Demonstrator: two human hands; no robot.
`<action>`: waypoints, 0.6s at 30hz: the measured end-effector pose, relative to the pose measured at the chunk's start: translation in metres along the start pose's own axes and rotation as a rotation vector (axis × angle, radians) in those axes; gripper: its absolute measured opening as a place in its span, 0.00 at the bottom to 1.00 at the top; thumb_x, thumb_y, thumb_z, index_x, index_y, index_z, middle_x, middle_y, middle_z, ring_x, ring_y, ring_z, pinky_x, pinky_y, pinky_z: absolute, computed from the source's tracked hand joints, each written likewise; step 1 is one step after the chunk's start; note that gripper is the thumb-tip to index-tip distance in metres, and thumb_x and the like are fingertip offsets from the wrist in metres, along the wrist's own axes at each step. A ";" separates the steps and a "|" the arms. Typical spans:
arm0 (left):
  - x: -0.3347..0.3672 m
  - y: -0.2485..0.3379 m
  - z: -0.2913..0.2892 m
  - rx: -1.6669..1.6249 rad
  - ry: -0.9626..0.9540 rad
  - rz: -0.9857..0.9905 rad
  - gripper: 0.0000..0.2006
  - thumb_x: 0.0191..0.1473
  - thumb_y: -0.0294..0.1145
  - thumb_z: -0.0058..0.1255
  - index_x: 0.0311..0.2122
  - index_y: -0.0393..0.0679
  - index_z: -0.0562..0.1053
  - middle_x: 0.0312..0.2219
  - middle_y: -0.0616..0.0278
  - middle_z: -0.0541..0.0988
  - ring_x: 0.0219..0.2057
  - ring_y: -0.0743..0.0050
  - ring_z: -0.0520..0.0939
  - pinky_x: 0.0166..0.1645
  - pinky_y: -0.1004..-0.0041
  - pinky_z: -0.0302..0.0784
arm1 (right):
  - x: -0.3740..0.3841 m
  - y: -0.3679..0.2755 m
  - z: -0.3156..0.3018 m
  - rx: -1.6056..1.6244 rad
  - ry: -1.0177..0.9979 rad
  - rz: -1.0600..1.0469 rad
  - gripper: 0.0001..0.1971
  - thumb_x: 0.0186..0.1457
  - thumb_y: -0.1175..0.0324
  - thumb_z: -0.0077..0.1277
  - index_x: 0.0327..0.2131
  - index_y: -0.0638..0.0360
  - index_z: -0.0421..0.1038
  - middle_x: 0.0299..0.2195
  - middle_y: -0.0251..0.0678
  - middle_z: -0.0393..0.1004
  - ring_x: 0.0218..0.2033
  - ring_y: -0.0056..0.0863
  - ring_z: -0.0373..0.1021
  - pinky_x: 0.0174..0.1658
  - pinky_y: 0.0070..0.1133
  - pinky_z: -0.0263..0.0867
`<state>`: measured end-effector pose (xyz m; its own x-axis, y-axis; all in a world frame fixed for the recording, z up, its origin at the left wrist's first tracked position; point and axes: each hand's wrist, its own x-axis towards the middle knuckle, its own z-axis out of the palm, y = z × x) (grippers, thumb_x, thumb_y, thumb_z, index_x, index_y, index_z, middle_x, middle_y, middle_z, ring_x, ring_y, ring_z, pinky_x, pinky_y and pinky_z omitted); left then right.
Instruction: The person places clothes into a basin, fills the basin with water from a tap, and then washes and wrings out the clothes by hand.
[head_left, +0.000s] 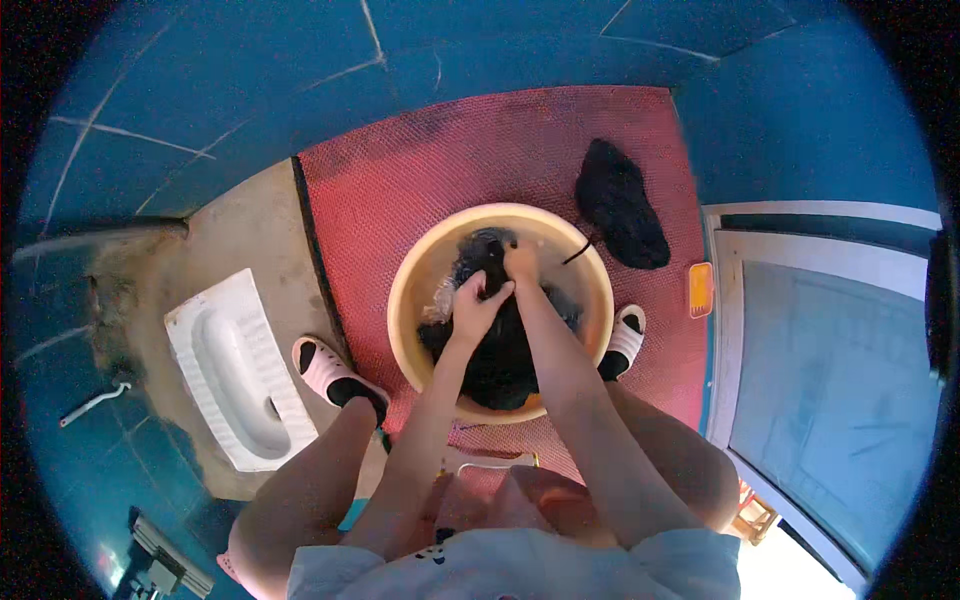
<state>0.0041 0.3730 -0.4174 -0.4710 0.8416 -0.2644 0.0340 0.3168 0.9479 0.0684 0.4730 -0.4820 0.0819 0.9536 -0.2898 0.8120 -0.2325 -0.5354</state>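
Note:
A round cream-coloured basin [402,340] stands on the floor between my feet, with water and dark wet laundry in it. Soaked black cloth [495,365] bunches up in the near half and reaches to the far side, under my hands. My left hand [478,308] is closed on a fold of this cloth, its thumb pointing toward my right wrist. Just beyond it, my right hand [521,262] curls its fingers round the cloth near the basin's middle. A thin dark strap [578,252] lies against the basin's right inner wall.
Another black cloth heap [622,205] lies on the red mat [440,150] beyond the basin. An orange brush-like item [700,290] sits by the door frame at right. A white squat toilet [240,370] is set in the floor at left. Blue tiled walls enclose the room.

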 end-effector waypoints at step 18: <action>0.010 -0.073 -0.029 0.329 0.167 -0.292 0.18 0.48 0.28 0.37 0.47 0.37 0.60 0.41 0.46 0.69 0.44 0.54 0.69 0.47 0.66 0.62 | -0.078 -0.028 0.019 -0.245 -0.098 -0.575 0.18 0.41 0.68 0.48 0.40 0.53 0.62 0.40 0.42 0.60 0.39 0.42 0.60 0.37 0.33 0.61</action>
<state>-0.0289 0.3458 -0.4841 -0.6367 0.6233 -0.4540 0.1443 0.6746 0.7239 0.0279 0.4017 -0.4593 -0.4504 0.8886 -0.0872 0.8203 0.3733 -0.4334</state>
